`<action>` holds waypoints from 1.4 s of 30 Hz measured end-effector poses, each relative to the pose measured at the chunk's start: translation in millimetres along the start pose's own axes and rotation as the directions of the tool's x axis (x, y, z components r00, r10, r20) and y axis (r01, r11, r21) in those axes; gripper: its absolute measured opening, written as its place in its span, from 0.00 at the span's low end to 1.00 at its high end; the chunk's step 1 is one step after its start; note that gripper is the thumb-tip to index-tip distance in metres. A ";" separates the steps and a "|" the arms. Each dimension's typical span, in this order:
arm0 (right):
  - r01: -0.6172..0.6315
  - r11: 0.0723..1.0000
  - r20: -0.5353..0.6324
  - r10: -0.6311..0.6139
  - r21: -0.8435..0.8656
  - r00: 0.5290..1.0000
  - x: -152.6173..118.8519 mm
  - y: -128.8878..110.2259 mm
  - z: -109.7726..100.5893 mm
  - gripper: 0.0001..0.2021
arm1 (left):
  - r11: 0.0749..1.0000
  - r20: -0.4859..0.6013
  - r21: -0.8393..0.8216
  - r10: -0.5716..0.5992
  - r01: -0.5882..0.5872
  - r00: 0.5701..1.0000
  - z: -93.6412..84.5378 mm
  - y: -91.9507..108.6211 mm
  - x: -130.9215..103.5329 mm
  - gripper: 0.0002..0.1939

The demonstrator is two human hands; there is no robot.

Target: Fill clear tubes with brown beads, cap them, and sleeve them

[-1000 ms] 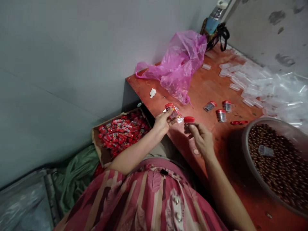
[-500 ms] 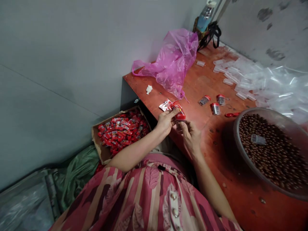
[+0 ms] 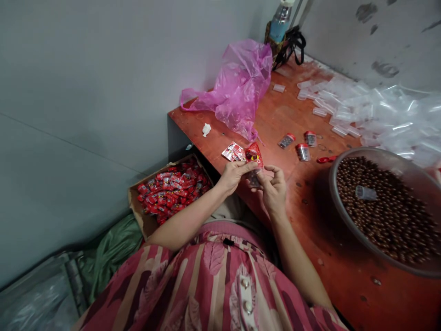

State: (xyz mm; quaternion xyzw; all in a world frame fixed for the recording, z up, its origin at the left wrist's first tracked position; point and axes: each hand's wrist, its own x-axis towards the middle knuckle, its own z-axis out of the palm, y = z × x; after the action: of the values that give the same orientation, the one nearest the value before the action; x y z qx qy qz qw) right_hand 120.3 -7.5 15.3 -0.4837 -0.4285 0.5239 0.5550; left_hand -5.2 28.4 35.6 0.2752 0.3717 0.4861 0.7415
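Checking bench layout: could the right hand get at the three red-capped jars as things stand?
Probably yes: bare tabletop lies between the right hand and the jars, though it is busy at the red packet.

Plain grey wall, left and upper centre of the frame, crossed at left by a thin diagonal seam. Second grey wall, upper right, marked by dark blotches. Red-orange tabletop, right half, worn and speckled. Lighting subdued, with soft shadows.
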 end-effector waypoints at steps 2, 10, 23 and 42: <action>-0.032 0.998 0.031 0.030 0.061 0.999 1.6 -1.8 -0.3 0.19 | 0.999 0.054 0.047 -0.023 0.020 0.998 -1.0 0.6 -0.2 0.19; 0.032 0.999 -0.032 -0.032 -0.002 0.999 4.9 -5.6 0.8 0.17 | 0.999 0.001 0.036 0.010 -0.010 1.000 2.1 -8.6 -2.0 0.17; -0.036 0.992 -0.007 0.038 0.120 0.999 2.4 1.5 2.4 0.16 | 0.994 -0.038 -0.112 0.000 -0.004 0.999 -1.3 -14.6 -16.3 0.16; -0.082 0.989 0.092 0.094 -0.125 0.991 19.3 -15.1 -2.2 0.13 | 0.145 0.174 0.947 0.519 -0.287 0.837 -58.5 4.0 12.5 0.23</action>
State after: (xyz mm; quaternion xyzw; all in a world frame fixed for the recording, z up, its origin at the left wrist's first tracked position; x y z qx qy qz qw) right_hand 126.6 11.8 29.3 -0.5087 -0.4643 0.5438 0.4795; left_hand -52.1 44.2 1.6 0.7009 0.5671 0.3691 0.2255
